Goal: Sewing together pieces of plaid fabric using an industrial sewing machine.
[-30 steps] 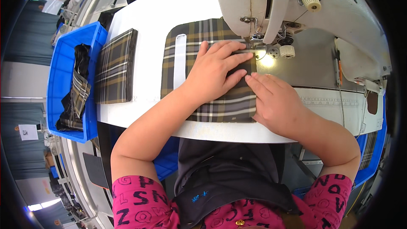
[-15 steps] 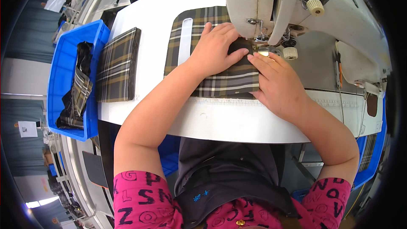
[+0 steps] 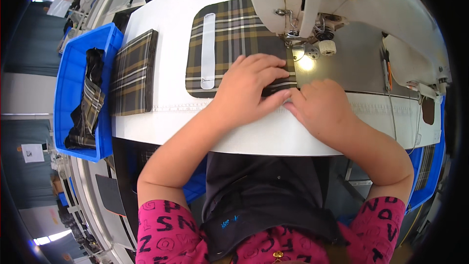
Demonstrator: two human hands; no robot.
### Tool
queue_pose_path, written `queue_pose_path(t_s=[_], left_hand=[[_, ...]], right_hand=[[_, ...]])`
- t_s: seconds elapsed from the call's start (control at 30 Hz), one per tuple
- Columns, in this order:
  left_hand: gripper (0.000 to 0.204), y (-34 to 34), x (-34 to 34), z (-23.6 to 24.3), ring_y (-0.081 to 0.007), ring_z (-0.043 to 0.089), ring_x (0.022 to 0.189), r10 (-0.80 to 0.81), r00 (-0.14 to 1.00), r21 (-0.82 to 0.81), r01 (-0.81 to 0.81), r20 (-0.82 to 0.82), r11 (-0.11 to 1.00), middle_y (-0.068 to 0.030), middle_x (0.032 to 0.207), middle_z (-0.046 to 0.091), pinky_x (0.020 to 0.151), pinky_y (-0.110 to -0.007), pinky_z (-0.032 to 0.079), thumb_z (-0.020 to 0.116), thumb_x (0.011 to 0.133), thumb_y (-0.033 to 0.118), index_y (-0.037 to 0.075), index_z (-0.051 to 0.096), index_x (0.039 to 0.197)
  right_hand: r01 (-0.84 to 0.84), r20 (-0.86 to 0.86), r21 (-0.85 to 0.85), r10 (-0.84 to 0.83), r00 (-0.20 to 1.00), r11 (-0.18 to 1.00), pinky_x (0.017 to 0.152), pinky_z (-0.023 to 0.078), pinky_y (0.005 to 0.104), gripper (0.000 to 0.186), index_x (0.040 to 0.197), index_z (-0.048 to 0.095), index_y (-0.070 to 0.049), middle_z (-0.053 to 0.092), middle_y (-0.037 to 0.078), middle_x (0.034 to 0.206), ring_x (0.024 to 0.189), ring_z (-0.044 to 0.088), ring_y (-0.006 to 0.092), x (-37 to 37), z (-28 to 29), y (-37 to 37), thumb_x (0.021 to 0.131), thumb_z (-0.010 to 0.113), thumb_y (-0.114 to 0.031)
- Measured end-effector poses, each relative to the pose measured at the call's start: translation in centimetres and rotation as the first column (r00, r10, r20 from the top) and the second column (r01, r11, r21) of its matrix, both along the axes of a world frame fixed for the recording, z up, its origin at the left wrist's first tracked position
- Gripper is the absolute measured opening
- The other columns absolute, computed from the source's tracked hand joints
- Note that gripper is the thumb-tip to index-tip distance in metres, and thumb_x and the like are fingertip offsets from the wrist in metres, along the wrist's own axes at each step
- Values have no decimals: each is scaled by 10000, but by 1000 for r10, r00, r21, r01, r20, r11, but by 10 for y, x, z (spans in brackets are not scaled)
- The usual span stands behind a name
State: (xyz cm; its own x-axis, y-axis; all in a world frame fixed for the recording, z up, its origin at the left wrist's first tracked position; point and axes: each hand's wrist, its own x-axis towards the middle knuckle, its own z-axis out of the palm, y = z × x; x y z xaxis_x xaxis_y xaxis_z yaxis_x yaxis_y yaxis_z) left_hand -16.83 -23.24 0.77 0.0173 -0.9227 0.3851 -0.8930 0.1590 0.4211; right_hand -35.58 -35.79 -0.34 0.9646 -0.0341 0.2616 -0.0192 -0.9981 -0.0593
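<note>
A dark plaid fabric panel point(image 3: 229, 29) with rounded left corners lies on the white sewing table. A white strip point(image 3: 208, 51) runs along its left part. My left hand point(image 3: 249, 85) rests on the panel's near part with its fingers flat and spread, the thumb stretched toward my right hand. Curled and closed, my right hand point(image 3: 322, 107) pinches at the panel's near right corner; the fabric between its fingers is mostly hidden. The presser foot point(image 3: 291, 44) of the white sewing machine point(image 3: 273, 0) stands at the panel's right edge, beside a lit metal plate point(image 3: 307, 58).
A stack of plaid panels point(image 3: 134, 76) lies to the left on the table. Beyond it hangs a blue bin point(image 3: 63, 88) holding plaid scraps point(image 3: 93, 100). Orange-handled snips point(image 3: 387, 68) lie at the right near the machine. Another blue bin point(image 3: 430, 176) is at the lower right.
Both hands have moved nearer to me along the panel's right edge. The panel's near left part has turned slightly away, baring more of the white strip and the lit plate.
</note>
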Motion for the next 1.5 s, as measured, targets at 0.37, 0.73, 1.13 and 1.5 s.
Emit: queue_pose_path(t_s=[0.37,0.73,1.13,1.5], left_hand=[[290,6,-7,-10,-260,626,863,-11,994,-91,21,110,996,-41,953,672,742,-373,539,788,685,9,95,742,958],[292,4,-5,-11,-255,638,846,-70,994,-138,82,86,987,-34,939,672,723,-367,543,790,684,4,92,759,961],[225,10,0,-8,-230,654,1078,-105,966,-79,127,238,989,-38,1120,703,894,-381,540,706,792,78,77,765,1009],[357,8,16,-11,-250,708,1058,-150,979,-88,163,139,983,-32,1182,750,828,-355,578,736,750,-13,92,787,1087]], right_hand=[[-53,24,-45,54,998,998,605,466,347,425,1151,701,19,620,24,665,629,624,201,-10,7,19,913,735,-331],[-77,49,-53,80,996,996,613,478,356,442,1149,713,26,621,22,664,633,625,203,-10,6,17,915,732,-348],[-14,-24,84,16,1000,996,589,509,408,241,1069,738,-89,648,51,699,650,660,253,-7,22,-18,834,697,-126],[-20,-70,59,24,997,998,609,505,392,415,1225,740,-66,626,41,685,640,643,239,-5,21,-16,813,727,-115]])
